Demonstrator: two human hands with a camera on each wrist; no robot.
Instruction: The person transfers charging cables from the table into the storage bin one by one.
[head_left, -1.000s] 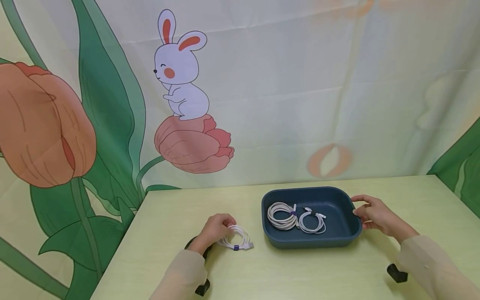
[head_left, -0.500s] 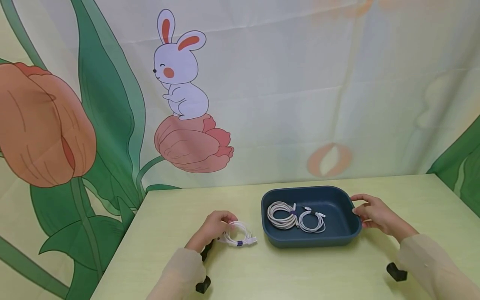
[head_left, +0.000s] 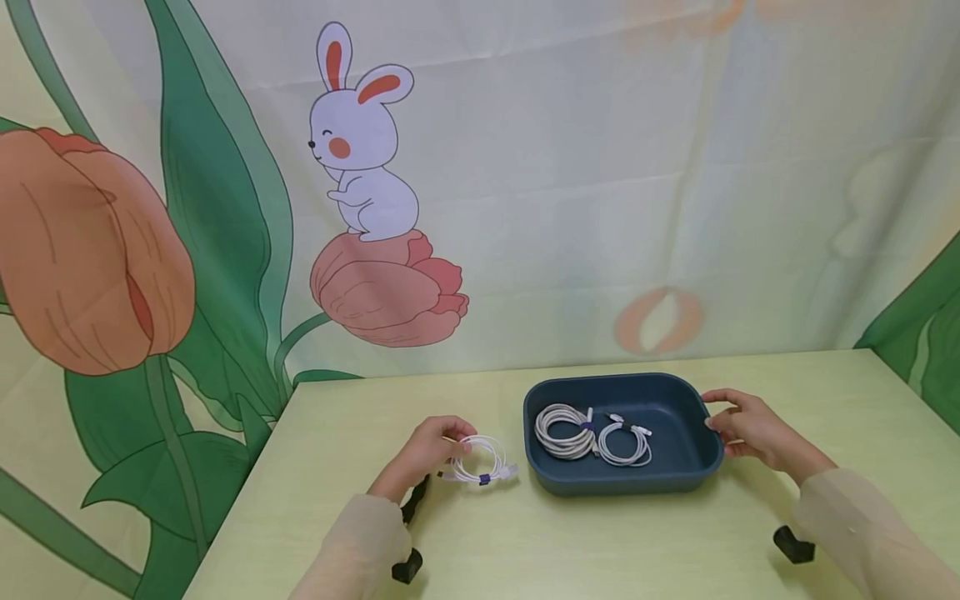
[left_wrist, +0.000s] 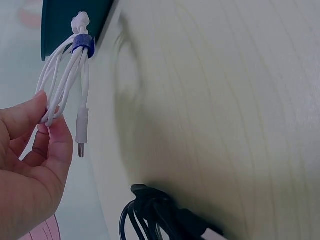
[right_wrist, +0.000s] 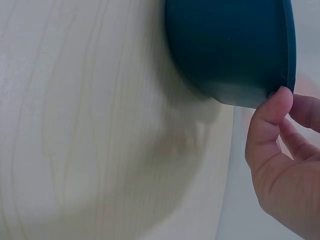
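Note:
My left hand pinches a coiled white cable between thumb and fingers. In the left wrist view the cable hangs above the table, bound by a dark blue strap, with a metal-tipped plug pointing down. At the right end of a dark blue bin, my right hand grips the rim; the right wrist view has its thumb against the outer wall. Inside the bin lie a thick white cable coil and a smaller one, both tied.
A black coiled cable lies on the pale wooden table below my left wrist. Black wrist-mount pieces show by both sleeves. Behind the table hangs a cloth printed with a rabbit and tulips.
My left hand has lifted the white cable coil off the table and carried it slightly away from me and rightward, toward the bin. The right hand and the bin stay put.

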